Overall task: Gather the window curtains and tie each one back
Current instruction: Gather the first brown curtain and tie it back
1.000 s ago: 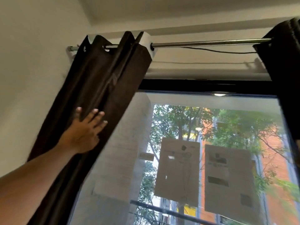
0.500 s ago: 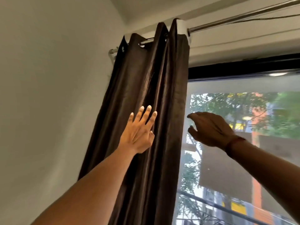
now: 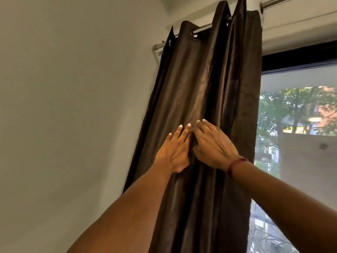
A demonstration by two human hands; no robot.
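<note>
A dark brown curtain (image 3: 209, 79) hangs in bunched folds from a metal rod (image 3: 202, 30) at the window's left side. My left hand (image 3: 173, 150) lies flat against the folds, fingers spread and pointing up. My right hand (image 3: 213, 145) presses on the fabric just beside it, fingers slightly curled into a fold between the two hands. Whether either hand pinches cloth is unclear. The other curtain is out of view.
A plain white wall (image 3: 73, 106) fills the left. The window glass (image 3: 295, 136) is to the right of the curtain, with trees and buildings outside and a sheet of paper (image 3: 310, 157) stuck on it. A black frame (image 3: 299, 57) tops the window.
The view has swung left, centring the left curtain. My right hand has moved from in front of the glass onto the curtain, next to my left hand.
</note>
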